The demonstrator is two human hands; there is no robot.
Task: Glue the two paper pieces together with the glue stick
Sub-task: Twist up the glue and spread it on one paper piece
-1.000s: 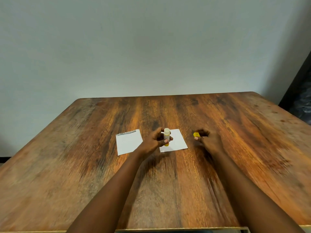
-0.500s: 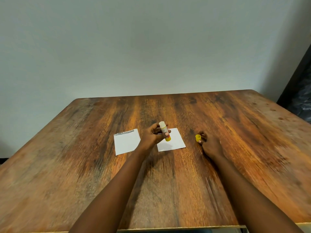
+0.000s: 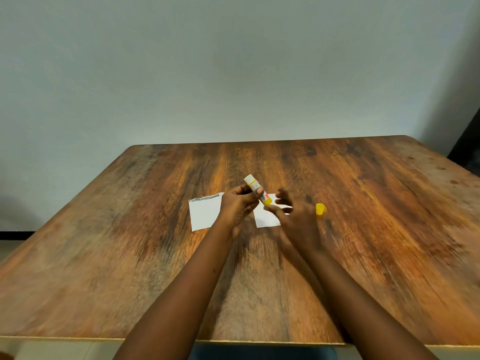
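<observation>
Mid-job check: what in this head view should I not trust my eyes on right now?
The right paper piece: head view, its right side is hidden behind the right hand.
The right hand: motion-blurred; contact with the paper cannot be told.
The glue stick: label too small to read; the left hand covers its middle.
The left paper piece: right edge hidden by the left hand.

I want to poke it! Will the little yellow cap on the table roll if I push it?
Probably, if it lies on its side: the yellow cap looks round, and the table looks flat and smooth. Being small, it is likely light and would skid easily. Whether it stands upright is unclear.
</observation>
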